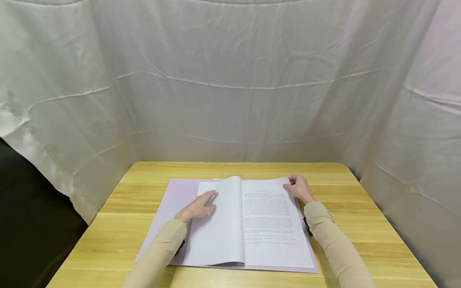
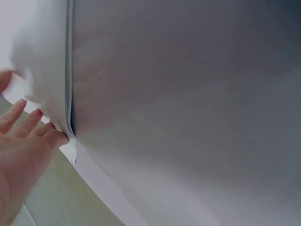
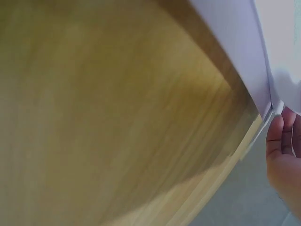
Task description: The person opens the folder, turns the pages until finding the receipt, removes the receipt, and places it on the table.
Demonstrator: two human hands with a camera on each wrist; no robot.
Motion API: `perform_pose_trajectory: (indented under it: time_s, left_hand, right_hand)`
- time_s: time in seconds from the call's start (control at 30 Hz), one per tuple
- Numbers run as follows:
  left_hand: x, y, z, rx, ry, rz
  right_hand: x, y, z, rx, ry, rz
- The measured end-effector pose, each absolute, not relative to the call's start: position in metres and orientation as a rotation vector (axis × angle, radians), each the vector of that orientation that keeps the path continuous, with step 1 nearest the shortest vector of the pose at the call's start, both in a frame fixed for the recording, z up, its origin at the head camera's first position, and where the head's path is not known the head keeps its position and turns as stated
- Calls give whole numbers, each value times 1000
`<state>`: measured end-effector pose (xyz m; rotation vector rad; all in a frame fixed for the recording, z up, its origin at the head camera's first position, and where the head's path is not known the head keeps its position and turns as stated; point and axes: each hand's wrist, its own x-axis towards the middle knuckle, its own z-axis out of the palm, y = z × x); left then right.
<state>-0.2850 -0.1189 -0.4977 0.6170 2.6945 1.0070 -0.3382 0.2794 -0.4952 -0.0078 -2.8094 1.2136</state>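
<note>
A lavender folder (image 1: 179,192) lies spread on the table with a stack of white sheets in it. On the right is a page (image 1: 268,220) of printed text. Turned-over sheets (image 1: 217,240), blank side up, bulge along the middle fold. My left hand (image 1: 197,207) rests on these sheets with its fingers extended; the left wrist view shows its fingertips against the paper. At the top right corner of the printed page, my right hand (image 1: 300,189) pinches the slightly raised paper between thumb and fingers. The right wrist view shows curled fingers (image 3: 275,139) at that corner.
The wooden table (image 1: 360,224) has rounded far corners and extends around the folder on all sides. Pale grey curtains (image 1: 230,100) hang behind it and at both sides. A dark area (image 1: 29,216) shows at the lower left.
</note>
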Motion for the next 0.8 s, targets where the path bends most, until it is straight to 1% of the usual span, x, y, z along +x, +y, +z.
perform_pose_trajectory:
  time_s: [0.2, 0.5, 0.8]
  left_hand:
    - [-282, -115, -494, 566, 2639, 982]
    - [-281, -113, -496, 569, 2625, 920]
    - [-280, -113, -498, 535, 2616, 915]
  right_hand:
    - [-338, 282, -497, -4, -2794, 1198]
    - [-336, 284, -498, -15, -2825, 1134]
    - [-325, 283, -491, -50, -2860, 1310]
